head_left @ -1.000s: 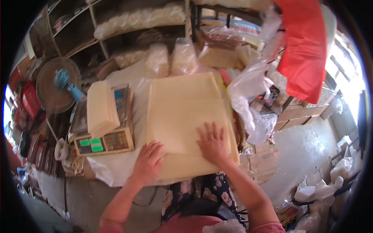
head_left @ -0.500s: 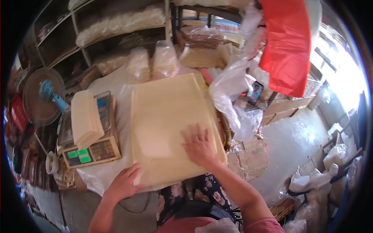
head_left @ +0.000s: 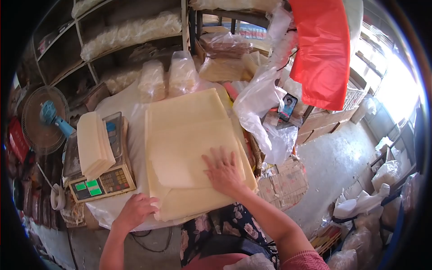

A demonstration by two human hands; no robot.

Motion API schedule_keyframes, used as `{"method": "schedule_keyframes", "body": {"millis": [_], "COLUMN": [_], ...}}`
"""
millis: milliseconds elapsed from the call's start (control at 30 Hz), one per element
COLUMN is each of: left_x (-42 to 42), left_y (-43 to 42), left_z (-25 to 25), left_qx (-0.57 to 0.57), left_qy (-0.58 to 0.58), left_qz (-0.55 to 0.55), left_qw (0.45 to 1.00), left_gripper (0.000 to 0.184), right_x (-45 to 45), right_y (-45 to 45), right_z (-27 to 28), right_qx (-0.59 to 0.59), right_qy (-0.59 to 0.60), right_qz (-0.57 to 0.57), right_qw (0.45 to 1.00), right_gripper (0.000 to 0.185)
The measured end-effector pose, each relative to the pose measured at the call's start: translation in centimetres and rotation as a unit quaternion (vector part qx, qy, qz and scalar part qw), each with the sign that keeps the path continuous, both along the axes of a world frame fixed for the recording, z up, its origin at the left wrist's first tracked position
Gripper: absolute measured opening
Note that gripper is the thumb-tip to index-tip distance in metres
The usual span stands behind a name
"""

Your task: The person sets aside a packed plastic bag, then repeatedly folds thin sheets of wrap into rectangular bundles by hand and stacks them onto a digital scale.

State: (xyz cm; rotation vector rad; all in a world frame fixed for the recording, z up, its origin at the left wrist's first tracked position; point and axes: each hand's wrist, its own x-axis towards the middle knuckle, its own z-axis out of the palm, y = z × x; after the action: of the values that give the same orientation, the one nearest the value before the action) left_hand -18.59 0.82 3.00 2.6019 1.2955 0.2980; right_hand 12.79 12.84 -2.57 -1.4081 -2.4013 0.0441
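A stack of large, thin pale-yellow sheets (head_left: 180, 117) lies on the table in front of me. On top, a smaller folded area of sheet (head_left: 189, 157) covers the middle, with its lower edge showing. My right hand (head_left: 223, 173) rests flat on this upper sheet, fingers spread. At the stack's near left corner is my left hand (head_left: 136, 209), its fingers curled together and pinching the sheet edge. To the left, a bundle of folded pale sheets (head_left: 93, 144) sits on a digital scale (head_left: 105, 182) with lit green displays.
Plastic-wrapped bundles (head_left: 153, 81) stand behind the stack. A fan (head_left: 45, 119) is at far left. On the right are a phone (head_left: 288, 107), white plastic bags (head_left: 258, 99), a hanging red sheet (head_left: 320, 54) and flattened cardboard (head_left: 283, 184). Shelves (head_left: 130, 40) stand at the back.
My left hand has shifted slightly down and left, its fingers curling in at the stack's corner. The right hand stays flat on the sheets. The whole view has shifted a little.
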Motion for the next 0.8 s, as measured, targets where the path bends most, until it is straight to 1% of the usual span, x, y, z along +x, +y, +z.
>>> {"method": "schedule_keyframes", "body": {"millis": [33,100,167,233,300,333,400,433,500,533,600,733,800], "left_x": [0.1,0.5,1.4,1.3,2.2,2.5,3.0,3.0,3.0,3.0,3.1,3.6,3.8], "left_y": [0.3,0.7,1.2,3.0,4.7,5.4,6.8,7.2,7.6,7.8,8.0,8.4,8.8], "left_z": [-0.1,-0.2,-0.1,-0.8,-1.6,-2.3,-3.6,-4.3,-5.7,-6.1,-6.8,-6.2,-5.6], "left_qx": [-0.002,0.016,0.056,0.066,0.047,0.049,0.018,0.019,0.073,0.073,0.14,0.154,0.101], "left_qy": [0.002,-0.092,-0.174,-0.215,-0.244,-0.244,-0.27,-0.27,-0.252,-0.252,-0.258,-0.244,-0.282], "left_qz": [0.007,0.024,0.121,0.146,0.215,0.219,0.287,0.286,0.306,0.304,0.296,0.298,0.327], "left_qw": [1.0,0.995,0.976,0.963,0.944,0.943,0.919,0.919,0.915,0.916,0.909,0.91,0.896], "left_gripper": [0.022,0.015,0.009,0.007,0.009,0.009,0.013,0.013,0.012,0.012,0.011,0.011,0.013], "right_x": [0.0,-0.4,-0.2,-0.2,-0.1,-0.3,-0.2,-0.1,0.0,0.0,-0.1,-0.1,0.0], "right_y": [0.1,0.2,0.1,0.0,0.1,0.1,0.1,0.1,0.1,0.2,0.2,0.1,0.1], "right_z": [-0.2,-0.2,0.3,0.2,0.4,0.5,0.5,0.5,0.4,0.3,0.2,0.4,0.4], "right_qx": [-0.003,-0.01,-0.007,-0.006,-0.005,-0.004,-0.009,-0.008,-0.007,-0.007,0.0,0.005,0.007], "right_qy": [-0.014,-0.024,-0.042,-0.031,-0.015,-0.015,-0.01,-0.01,-0.007,-0.006,-0.006,-0.008,-0.006], "right_qz": [-0.01,0.001,-0.011,0.0,-0.002,0.003,-0.001,-0.003,0.001,-0.001,0.003,0.003,0.002], "right_qw": [1.0,1.0,0.999,0.999,1.0,1.0,1.0,1.0,1.0,1.0,1.0,1.0,1.0], "right_gripper": [0.051,0.051,0.051,0.051,0.05,0.05,0.049,0.049,0.049,0.049,0.049,0.048,0.048]}}
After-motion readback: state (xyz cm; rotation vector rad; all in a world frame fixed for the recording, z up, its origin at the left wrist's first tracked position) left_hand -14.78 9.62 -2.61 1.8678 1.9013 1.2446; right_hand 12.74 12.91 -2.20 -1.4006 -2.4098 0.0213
